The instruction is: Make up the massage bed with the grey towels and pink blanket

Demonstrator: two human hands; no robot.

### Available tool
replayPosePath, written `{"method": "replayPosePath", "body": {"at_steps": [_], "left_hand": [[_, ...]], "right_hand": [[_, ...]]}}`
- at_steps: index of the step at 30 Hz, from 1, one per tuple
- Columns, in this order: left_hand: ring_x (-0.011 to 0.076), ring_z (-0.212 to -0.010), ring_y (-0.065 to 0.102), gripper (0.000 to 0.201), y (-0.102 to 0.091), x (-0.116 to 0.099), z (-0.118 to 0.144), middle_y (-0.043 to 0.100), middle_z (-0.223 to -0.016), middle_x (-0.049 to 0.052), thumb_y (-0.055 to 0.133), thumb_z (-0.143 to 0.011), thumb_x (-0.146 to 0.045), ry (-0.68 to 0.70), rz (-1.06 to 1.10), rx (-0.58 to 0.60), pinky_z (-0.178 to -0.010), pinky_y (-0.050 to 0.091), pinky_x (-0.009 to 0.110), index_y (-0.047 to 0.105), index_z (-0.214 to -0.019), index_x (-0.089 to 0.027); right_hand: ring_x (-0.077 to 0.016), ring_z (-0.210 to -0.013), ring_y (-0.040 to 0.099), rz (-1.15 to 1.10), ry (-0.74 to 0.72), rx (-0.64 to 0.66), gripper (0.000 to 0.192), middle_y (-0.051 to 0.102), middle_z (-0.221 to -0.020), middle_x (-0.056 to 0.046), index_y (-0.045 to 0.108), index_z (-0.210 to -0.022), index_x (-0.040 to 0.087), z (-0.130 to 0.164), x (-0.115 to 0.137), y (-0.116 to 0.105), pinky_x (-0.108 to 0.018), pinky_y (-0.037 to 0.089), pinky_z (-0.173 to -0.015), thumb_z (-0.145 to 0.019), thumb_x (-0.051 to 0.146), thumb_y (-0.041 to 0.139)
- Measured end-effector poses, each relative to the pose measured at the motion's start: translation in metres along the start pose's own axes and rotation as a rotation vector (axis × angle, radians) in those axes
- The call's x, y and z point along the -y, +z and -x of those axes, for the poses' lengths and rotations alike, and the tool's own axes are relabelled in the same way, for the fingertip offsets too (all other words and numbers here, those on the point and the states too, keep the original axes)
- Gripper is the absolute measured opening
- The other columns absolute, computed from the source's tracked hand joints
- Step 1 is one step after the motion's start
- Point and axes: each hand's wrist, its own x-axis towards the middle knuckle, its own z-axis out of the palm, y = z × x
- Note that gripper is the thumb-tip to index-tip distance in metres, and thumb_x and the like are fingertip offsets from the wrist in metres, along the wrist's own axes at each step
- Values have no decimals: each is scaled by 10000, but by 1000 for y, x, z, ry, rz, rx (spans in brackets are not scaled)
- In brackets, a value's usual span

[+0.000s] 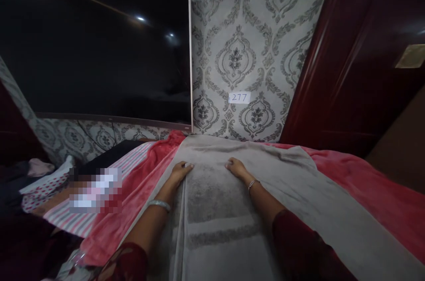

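Grey towel (pixel 232 210), lying spread lengthwise over the pink blanket (pixel 365 183) that is covering the bed; a darker woven band is crossing its middle, and a long fold is running down its left side beneath your forearm. Your left hand (pixel 181 171) is pressing flat on the towel near its far-left part, fingers (pixel 187 167) extended and open, gripping nothing; your right hand (pixel 236 167) is resting palm down just across from it, fingers (pixel 229 165) likewise flat and open, nothing pinched between them; a bangle is showing on each wrist. Judging from the pose, you are smoothing the cloth; to do this well, you are best keeping both palms level and moving them outward together, so that the nap is lying even and the left fold is staying straight rather than bunching; pressing unevenly is likely to drag the blanket beneath and set a crease.

Beside the blanket on the left, a striped cloth (pixel 133 161) is lying, with a spotted one (pixel 46 188) beyond it and a blurred patch between; behind, a large dark screen (pixel 96 51) is hanging against patterned wallpaper (pixel 252 28), which is bearing a small label reading 277 (pixel 239 97); a dark red wooden panel (pixel 352 64) is standing at the right.
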Motion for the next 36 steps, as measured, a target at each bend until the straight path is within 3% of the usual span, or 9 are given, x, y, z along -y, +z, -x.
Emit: {"method": "replayPosePath", "body": {"at_steps": [4,8,12,15,17,20,22,25,36], "left_hand": [[192,-720,597,249,7,-6,-11,560,-606,-41,728,-579,-402,49,-37,-83,-682,447,272,620,-663,-194],[189,-799,620,197,17,-13,-24,622,-718,-23,650,-692,-362,89,-119,-100,-721,472,260,653,-782,-187],[244,-880,660,145,24,-9,-28,677,-795,55,629,-722,-238,17,-325,-91,-824,505,327,690,-830,-163],[298,-1070,653,328,27,-11,-21,688,-1117,176,593,-787,-234,-3,-473,-100,-960,487,407,705,-1073,-119],[336,-1306,533,499,31,-17,-11,528,-1439,224,596,-816,-256,46,-543,-104,-1098,398,466,627,-1295,-120],[344,-1538,191,635,42,-24,5,255,-1660,149,611,-864,-370,319,-780,55,-1234,139,554,503,-1469,-213],[348,-1556,111,637,51,-23,15,230,-1671,126,534,-922,-488,441,-974,231,-1229,68,608,457,-1511,-259],[383,-1540,164,657,59,-16,21,253,-1660,137,376,-972,-591,374,-1115,356,-1200,118,663,388,-1553,-285],[328,-1552,154,674,44,-16,21,199,-1669,147,343,-995,-559,362,-1140,405,-1210,90,640,321,-1579,-225]], "right_hand": [[-213,-969,685,52,13,-102,160,739,-1017,-84,704,-996,162,-13,2,-4,-263,487,-803,-892,219,596],[-217,-1106,645,104,-1,-185,278,697,-1180,-119,678,-1144,158,-23,4,-5,-257,471,-887,-920,217,523],[-230,-1094,654,171,2,-153,379,689,-1189,-164,662,-1243,119,-17,0,3,-295,482,-937,-903,162,501],[-257,-1180,619,224,-18,-118,470,656,-1274,-187,602,-1365,117,-7,0,3,-346,468,-1002,-910,173,500],[-286,-1357,480,255,-64,-122,527,524,-1471,-167,521,-1465,176,1,4,1,-423,403,-1093,-942,224,485],[-295,-1527,184,325,-226,-88,549,276,-1652,-48,410,-1541,311,17,14,5,-557,224,-1194,-993,331,437],[-298,-1540,135,391,-313,9,546,235,-1668,-19,372,-1558,337,27,17,12,-601,165,-1200,-1016,396,394],[-314,-1536,152,440,-297,132,563,226,-1669,-21,338,-1577,317,36,15,21,-612,180,-1191,-1034,465,324],[-267,-1553,108,408,-249,219,579,136,-1687,-15,284,-1596,322,43,1,8,-530,175,-1221,-1046,501,311]]}}
